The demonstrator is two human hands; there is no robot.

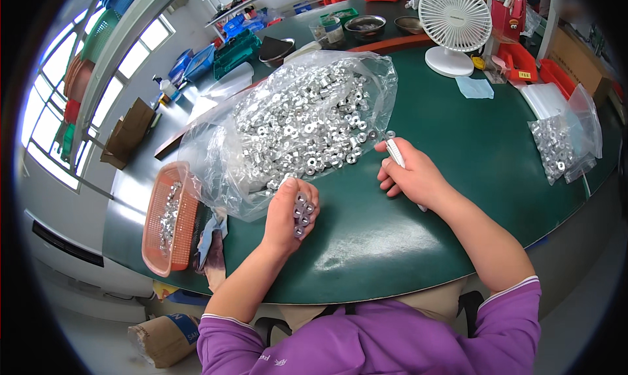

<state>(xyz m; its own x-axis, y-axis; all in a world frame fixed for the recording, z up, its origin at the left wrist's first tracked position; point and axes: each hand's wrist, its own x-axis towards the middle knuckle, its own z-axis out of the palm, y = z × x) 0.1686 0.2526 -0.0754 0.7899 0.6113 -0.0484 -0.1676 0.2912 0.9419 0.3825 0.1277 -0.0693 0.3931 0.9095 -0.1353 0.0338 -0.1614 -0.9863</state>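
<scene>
My left hand [288, 213] is cupped around several small silver metal nuts [301, 213], resting on the green table [418, 231] at the mouth of a large clear plastic bag [216, 146]. The bag holds a heap of the same silver nuts [307, 123]. My right hand [411, 177] grips a thin silver rod [395, 154] whose tip points toward the heap, with a nut at its end near the bag's edge.
An orange mesh basket [165, 219] with some nuts lies at the table's left edge. A smaller clear bag of nuts [557, 146] sits at the right. A white desk fan [453, 23], metal bowls [365, 27] and red bins [523, 57] stand at the back.
</scene>
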